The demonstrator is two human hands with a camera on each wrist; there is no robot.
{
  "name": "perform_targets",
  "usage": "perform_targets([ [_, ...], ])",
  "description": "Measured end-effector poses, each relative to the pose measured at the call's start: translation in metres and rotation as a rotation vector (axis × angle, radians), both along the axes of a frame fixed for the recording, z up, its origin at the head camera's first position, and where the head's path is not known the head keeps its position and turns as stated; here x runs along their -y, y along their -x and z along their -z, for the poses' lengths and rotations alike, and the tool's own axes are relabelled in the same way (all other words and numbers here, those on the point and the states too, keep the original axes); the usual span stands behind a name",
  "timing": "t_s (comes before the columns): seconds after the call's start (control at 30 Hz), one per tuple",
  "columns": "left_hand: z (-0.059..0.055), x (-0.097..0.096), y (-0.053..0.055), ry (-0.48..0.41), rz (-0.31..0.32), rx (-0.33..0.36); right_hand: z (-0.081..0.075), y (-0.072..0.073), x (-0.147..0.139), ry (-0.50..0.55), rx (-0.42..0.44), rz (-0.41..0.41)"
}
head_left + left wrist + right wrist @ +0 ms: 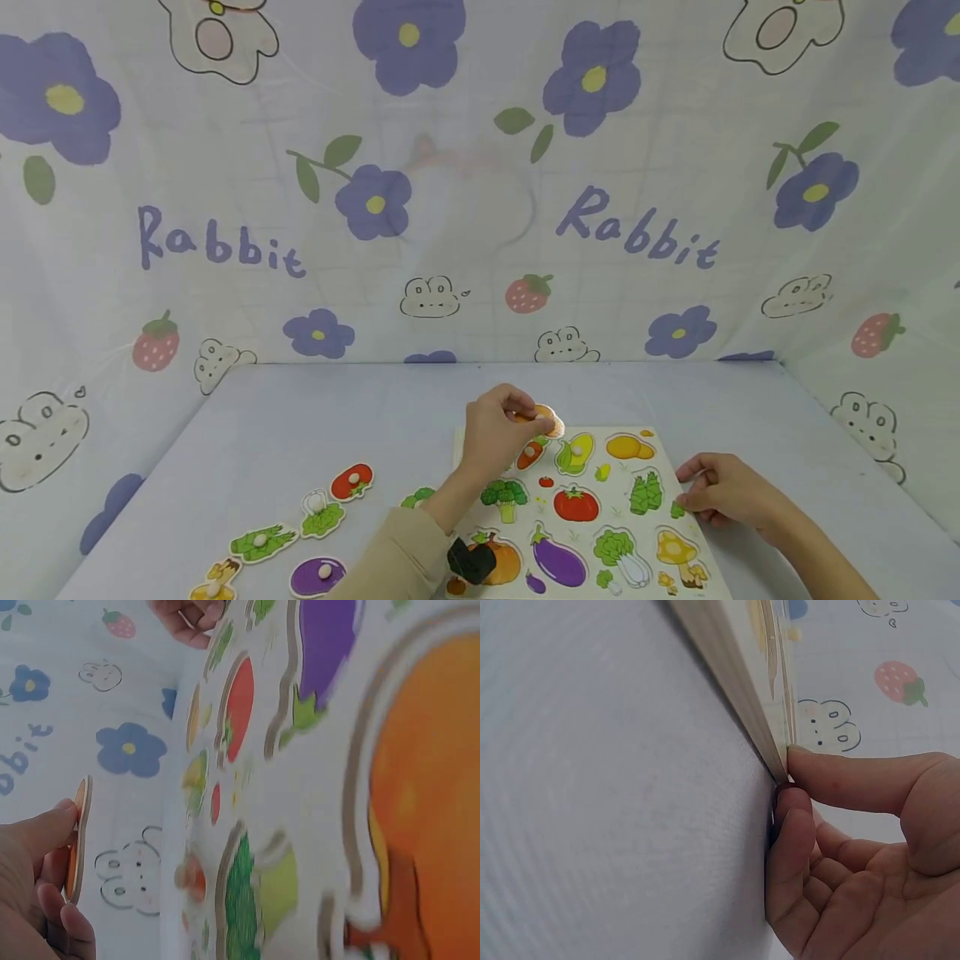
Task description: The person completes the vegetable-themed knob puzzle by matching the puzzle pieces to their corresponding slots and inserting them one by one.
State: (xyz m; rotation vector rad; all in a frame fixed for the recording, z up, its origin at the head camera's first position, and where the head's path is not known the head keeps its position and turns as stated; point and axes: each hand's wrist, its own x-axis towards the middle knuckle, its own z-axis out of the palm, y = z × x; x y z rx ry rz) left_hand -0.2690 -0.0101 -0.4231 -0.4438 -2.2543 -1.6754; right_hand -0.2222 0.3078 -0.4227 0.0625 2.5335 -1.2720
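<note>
While our left hand (pixel 491 429) is pinching the orange piece (pixel 547 413) at its fingertips, our right hand (pixel 726 493) is gripping the board (pixel 618 496) at its thumb, perhaps from beneath too. We're wanting both steady.

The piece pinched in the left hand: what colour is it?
Orange piece, best in the head view.

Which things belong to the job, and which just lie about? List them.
Job, apparently:
orange piece, pinched by left hand
puzzle board, right hand at its edge
seated carrot piece, corn piece
loose tomato piece, cabbage piece, asparagus piece, eggplant piece, mushroom piece

Surroundings:
patterned backdrop
</note>
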Motion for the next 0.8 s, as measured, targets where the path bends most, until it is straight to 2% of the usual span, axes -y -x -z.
perform_targets([
  [0.23,0.004,-0.041,-0.002,-0.074,0.052,0.049,0.000,0.000,-0.003,0.006,-0.010,-0.008],
  [0.37,0.010,-0.063,-0.004,-0.128,0.048,0.104,0.000,0.000,-0.004,0.009,-0.006,-0.006],
  [0.53,0.018,-0.084,-0.007,-0.156,0.004,0.138,0.001,-0.001,-0.003,0.012,-0.001,-0.002],
  [0.8,0.024,-0.104,-0.009,-0.043,-0.095,0.151,-0.001,-0.001,-0.001,0.013,-0.004,0.007],
])
